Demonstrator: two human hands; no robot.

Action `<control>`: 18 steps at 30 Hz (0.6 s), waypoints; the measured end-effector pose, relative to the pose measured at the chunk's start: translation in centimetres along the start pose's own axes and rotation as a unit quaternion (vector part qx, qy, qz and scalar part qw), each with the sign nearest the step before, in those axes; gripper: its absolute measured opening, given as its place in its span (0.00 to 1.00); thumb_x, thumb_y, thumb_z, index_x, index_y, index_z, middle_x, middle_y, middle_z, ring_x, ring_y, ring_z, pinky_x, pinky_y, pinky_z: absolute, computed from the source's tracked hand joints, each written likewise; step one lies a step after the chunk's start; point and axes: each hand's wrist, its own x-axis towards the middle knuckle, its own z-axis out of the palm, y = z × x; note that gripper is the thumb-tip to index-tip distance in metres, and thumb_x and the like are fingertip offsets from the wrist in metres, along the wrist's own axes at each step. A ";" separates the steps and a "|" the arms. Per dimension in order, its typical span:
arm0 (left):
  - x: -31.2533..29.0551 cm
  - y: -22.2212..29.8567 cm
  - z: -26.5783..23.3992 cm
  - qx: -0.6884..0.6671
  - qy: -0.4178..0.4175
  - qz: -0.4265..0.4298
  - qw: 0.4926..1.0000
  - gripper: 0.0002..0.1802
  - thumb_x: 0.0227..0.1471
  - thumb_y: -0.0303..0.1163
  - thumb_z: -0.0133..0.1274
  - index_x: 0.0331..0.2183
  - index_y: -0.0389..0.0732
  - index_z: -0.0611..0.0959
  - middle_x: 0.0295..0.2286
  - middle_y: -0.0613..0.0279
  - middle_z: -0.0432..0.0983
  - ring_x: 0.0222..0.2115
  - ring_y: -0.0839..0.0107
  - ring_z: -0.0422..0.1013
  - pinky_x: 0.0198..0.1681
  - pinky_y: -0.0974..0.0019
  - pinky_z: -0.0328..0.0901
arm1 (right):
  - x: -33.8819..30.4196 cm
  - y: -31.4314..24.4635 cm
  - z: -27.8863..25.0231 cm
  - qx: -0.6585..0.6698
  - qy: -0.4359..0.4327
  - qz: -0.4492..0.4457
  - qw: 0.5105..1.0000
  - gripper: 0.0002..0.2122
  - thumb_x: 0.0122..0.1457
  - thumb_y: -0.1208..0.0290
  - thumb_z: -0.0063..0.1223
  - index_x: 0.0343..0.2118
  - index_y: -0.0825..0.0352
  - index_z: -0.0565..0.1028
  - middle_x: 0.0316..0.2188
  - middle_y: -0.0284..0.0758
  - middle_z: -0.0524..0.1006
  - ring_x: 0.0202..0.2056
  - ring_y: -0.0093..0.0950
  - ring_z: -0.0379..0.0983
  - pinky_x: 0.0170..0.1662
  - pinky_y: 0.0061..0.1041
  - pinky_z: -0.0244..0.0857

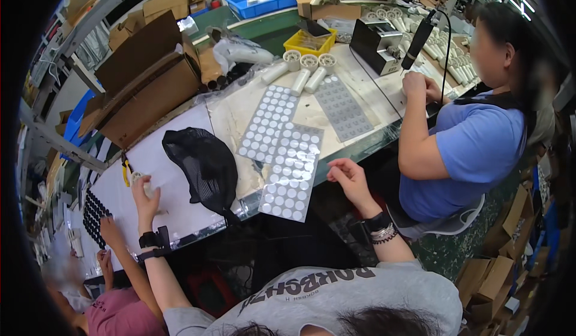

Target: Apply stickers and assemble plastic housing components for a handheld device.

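Note:
My left hand (pixel 144 201) is curled round a white plastic part (pixel 139 186) over the white tabletop at the left; its fingers hide most of that part. My right hand (pixel 351 183) is raised off the table's front edge, thumb and forefinger pinched; whatever is between them is too small to make out. Nearest to it lies a sheet of round white stickers (pixel 291 174), its near end jutting past the edge. A second sticker sheet (pixel 268 123) lies partly beneath. Between my hands rests a black mesh bag (pixel 204 165).
White cylinders (pixel 301 81) with round ends lie beyond the sheets, beside a grey sheet (pixel 345 108) and a yellow bin (pixel 310 41). An open cardboard box (pixel 147 87) stands at the back left. Co-workers sit close on both sides, one in blue (pixel 474 135), one in pink (pixel 123 306).

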 end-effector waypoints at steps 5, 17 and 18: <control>8.8 19.5 -4.3 -0.412 0.134 0.095 0.896 0.11 0.48 0.21 0.47 0.37 0.34 0.73 0.35 0.58 0.70 0.40 0.70 0.65 0.50 0.66 0.57 | -0.2 -1.8 6.9 0.164 -0.221 0.101 0.956 0.15 0.62 0.65 0.38 0.48 0.68 0.65 0.39 0.36 0.71 0.42 0.23 0.69 0.43 0.22 0.63; 7.2 34.3 -14.2 -0.738 0.193 0.379 0.524 0.04 0.36 0.34 0.57 0.22 0.51 0.78 0.16 0.81 0.67 0.24 0.84 0.62 0.32 0.77 0.56 | -4.0 0.0 23.7 0.434 -0.323 0.384 0.748 0.21 0.61 0.54 0.37 0.49 0.65 0.68 0.46 0.32 0.71 0.46 0.23 0.66 0.50 0.25 0.59; 7.1 33.8 -14.1 -0.727 0.211 0.365 0.542 0.04 0.36 0.33 0.56 0.21 0.50 0.78 0.16 0.81 0.67 0.23 0.84 0.62 0.31 0.78 0.56 | -4.4 -0.2 23.3 0.429 -0.337 0.375 0.750 0.23 0.62 0.52 0.34 0.52 0.64 0.65 0.49 0.31 0.69 0.49 0.23 0.63 0.52 0.24 0.57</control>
